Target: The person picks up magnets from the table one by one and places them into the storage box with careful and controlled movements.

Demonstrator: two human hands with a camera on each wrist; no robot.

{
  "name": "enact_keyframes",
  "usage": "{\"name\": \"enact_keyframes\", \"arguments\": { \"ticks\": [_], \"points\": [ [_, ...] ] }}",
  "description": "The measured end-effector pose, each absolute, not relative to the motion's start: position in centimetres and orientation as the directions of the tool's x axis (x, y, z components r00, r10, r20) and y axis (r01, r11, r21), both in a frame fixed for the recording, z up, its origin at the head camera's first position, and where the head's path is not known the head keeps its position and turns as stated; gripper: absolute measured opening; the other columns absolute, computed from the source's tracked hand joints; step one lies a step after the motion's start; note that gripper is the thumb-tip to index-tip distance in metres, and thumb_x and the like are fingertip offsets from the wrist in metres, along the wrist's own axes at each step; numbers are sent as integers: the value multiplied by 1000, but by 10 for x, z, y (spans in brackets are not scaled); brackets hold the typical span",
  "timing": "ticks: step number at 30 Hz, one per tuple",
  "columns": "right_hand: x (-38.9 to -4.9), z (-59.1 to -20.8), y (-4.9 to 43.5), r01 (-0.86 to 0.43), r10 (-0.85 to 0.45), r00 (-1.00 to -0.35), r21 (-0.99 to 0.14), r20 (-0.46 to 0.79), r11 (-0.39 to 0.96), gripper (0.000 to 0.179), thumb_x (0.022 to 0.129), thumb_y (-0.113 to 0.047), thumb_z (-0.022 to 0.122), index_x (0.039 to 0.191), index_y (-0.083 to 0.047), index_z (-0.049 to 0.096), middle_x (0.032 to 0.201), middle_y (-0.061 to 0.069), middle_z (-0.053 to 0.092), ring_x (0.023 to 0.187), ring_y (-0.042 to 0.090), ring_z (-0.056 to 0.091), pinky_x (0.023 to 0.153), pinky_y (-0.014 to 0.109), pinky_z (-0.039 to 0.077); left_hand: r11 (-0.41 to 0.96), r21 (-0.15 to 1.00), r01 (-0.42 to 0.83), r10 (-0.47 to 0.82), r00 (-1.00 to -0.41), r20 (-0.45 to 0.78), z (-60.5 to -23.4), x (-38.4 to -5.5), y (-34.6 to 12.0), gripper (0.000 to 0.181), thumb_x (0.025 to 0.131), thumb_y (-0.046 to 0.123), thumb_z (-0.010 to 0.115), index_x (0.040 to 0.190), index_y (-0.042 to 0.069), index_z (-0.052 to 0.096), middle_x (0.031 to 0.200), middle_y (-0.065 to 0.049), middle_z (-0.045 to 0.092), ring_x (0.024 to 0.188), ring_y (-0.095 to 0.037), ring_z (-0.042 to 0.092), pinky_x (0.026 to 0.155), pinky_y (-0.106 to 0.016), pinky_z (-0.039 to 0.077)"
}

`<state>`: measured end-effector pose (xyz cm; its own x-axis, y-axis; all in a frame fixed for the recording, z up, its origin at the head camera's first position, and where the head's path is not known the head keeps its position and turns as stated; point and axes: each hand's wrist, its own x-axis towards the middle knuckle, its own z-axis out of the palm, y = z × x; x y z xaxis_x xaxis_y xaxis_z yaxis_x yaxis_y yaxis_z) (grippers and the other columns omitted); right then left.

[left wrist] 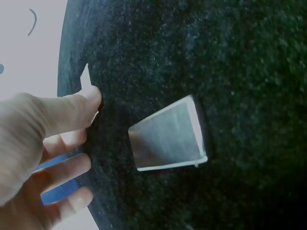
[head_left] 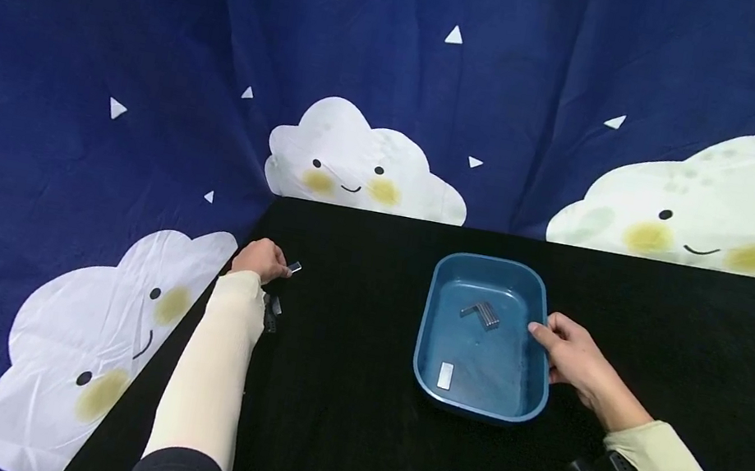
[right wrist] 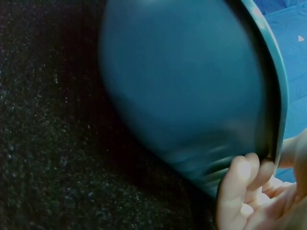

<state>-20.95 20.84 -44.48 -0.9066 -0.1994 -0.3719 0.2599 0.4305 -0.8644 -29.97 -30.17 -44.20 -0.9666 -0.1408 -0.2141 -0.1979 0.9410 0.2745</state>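
Between thumb and fingertips, my left hand (head_left: 261, 259) pinches a small silver metal block (head_left: 295, 268) above the far left part of the black cloth. In the left wrist view, the pinched block (left wrist: 86, 78) pokes out past the thumb, mostly covered by it. A second silver block (left wrist: 168, 136) lies on the cloth beside that hand. My right hand (head_left: 571, 355) grips the right rim of a blue plastic basin (head_left: 484, 358), thumb inside and fingers outside. Inside the basin, several metal blocks (head_left: 487, 315) sit clustered, and one silver block (head_left: 446, 375) lies flat near the front left corner.
Black cloth (head_left: 336, 395) covers the table. A dark blue curtain (head_left: 409, 49) with white clouds and triangles hangs along the back and left edges. Dark wrist-worn devices (head_left: 622, 466) sit at both wrists.
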Motion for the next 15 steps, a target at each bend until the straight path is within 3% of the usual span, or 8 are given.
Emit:
{"name": "enact_keyframes", "arguments": {
  "ticks": [9, 15],
  "points": [
    [-209, -442, 209, 261, -203, -904, -863, -376, 433, 22, 105, -35, 42, 98, -14, 45, 81, 1, 53, 68, 17, 60, 61, 31, 55, 941, 269, -206, -149, -965, -217, -447, -303, -303, 21, 80, 27, 77, 81, 8, 72, 84, -7, 67, 82, -24, 60, 72, -39, 50],
    [-208, -441, 211, 268, -206, -900, -859, -385, 436, 23, 104, -37, 43, 99, -15, 45, 80, 1, 52, 67, 16, 60, 60, 30, 54, 938, 270, -219, -157, -959, -236, -447, -303, -304, 24, 80, 29, 77, 84, 6, 72, 91, -10, 69, 86, -26, 61, 76, -40, 51]
  ]
}}
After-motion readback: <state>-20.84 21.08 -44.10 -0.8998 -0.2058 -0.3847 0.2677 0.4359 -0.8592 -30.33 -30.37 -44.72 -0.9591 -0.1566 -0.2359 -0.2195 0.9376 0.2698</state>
